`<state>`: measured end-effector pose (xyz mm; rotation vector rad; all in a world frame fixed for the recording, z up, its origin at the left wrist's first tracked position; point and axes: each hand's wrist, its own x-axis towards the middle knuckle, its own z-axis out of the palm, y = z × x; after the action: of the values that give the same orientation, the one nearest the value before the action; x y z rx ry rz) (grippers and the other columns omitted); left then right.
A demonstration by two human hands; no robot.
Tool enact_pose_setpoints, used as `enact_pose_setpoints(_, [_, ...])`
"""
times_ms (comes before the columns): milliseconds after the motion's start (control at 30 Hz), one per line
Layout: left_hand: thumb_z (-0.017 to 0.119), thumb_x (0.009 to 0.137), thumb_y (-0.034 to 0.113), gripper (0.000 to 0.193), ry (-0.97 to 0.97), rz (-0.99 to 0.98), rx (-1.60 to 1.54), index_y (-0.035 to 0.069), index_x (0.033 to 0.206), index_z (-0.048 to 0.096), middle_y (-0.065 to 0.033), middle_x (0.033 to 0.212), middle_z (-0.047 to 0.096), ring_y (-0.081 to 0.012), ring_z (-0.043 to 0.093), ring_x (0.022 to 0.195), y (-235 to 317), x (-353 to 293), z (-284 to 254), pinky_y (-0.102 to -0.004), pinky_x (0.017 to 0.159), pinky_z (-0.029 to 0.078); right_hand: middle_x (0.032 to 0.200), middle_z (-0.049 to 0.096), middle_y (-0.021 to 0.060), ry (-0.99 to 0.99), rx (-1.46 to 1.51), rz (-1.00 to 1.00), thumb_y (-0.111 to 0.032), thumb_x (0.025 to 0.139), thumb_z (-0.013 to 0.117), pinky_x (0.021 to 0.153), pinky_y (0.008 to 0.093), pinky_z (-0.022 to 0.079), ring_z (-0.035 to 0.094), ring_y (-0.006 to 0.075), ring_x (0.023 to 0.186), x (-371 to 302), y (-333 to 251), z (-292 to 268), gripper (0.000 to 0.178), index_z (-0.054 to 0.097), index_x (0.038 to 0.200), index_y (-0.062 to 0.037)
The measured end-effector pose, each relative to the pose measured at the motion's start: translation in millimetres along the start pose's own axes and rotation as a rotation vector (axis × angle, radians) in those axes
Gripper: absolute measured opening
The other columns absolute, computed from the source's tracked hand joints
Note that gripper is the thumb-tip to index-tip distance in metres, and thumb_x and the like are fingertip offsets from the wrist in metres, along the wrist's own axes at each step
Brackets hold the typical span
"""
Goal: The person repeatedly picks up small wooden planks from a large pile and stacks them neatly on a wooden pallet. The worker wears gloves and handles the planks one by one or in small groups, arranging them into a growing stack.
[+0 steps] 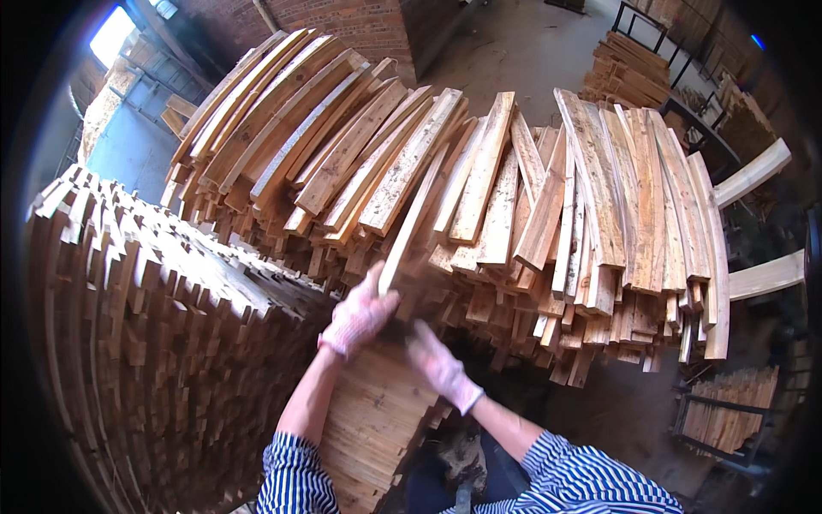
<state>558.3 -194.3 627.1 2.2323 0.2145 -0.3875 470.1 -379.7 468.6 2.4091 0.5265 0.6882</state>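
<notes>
My left hand (pixel 358 317), in a pale pinkish work glove, is closed round the near end of a long wooden slat (pixel 414 224). That slat slants up and away, in among the piled slats. My right hand (pixel 440 368), gloved the same way, is a little lower and to the right, apart from the slat. It is blurred, its fingers stretched out with nothing seen in them. Ahead lies a wide heap of rough wooden slats (pixel 589 197), their near ends jutting unevenly toward me. Below my hands is a neat stack of slats (pixel 370 415) with a flat, even face.
A tall, dense stack of wood pieces (pixel 163 343) rises along the left. Two boards (pixel 766 274) (pixel 755 171) stick out past the heap's right side. Beyond are a brick wall (pixel 360 38), another wood pile (pixel 629 68) and, lower right, slats in a dark metal frame (pixel 728 411).
</notes>
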Motion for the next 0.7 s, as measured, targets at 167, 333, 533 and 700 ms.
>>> enact_pose_setpoints(167, [0.059,0.102,0.042,0.054,-0.307,0.296,0.282,0.006,0.142,0.055,-0.0196,0.117,0.072,-0.0328,0.07,0.11,26.0,-66.2,-20.4,-0.0397,0.092,0.056,0.136,0.059,0.0106,0.612,-2.707,-0.688,-0.02,0.105,0.055,0.105,0.0277,0.048,0.064,0.0222,0.11,110.0,73.9,-31.6,0.048,0.043,0.148,-0.0009])
enact_pose_setpoints(333, [0.075,0.081,0.058,0.093,0.593,0.365,1.091,0.01,0.153,0.038,-0.0164,0.134,0.058,-0.032,0.066,0.109,36.5,99.4,-27.6,-0.0454,0.084,0.058,0.101,0.066,0.0068,0.902,-2.613,-0.961,-0.031,0.101,0.065,0.071,0.0304,0.061,0.068,0.0159,0.086,103.7,108.4,-56.4,0.033,0.059,0.121,-0.0055])
enact_pose_setpoints(533, [0.067,0.088,0.018,0.071,0.254,0.053,1.162,0.008,0.152,0.039,-0.0203,0.12,0.065,-0.0317,0.067,0.109,55.5,170.7,-21.3,-0.0394,0.09,0.056,0.093,0.057,0.0008,0.986,-2.922,-1.148,-0.037,0.093,0.075,0.061,0.0268,0.054,0.057,0.0081,0.075,67.6,107.0,-78.3,0.099,0.01,0.163,-0.0111])
enact_pose_setpoints(700, [0.078,0.079,0.025,0.088,-0.006,-0.048,0.129,0.009,0.154,0.035,-0.0122,0.092,0.071,-0.0236,0.069,0.078,66.0,95.0,-76.7,-0.0379,0.068,0.06,0.1,0.062,0.0034,0.748,-2.805,-1.092,-0.032,0.096,0.072,0.063,0.0252,0.054,0.06,0.0099,0.081,83.3,125.9,-82.5,0.098,0.004,0.164,-0.0144])
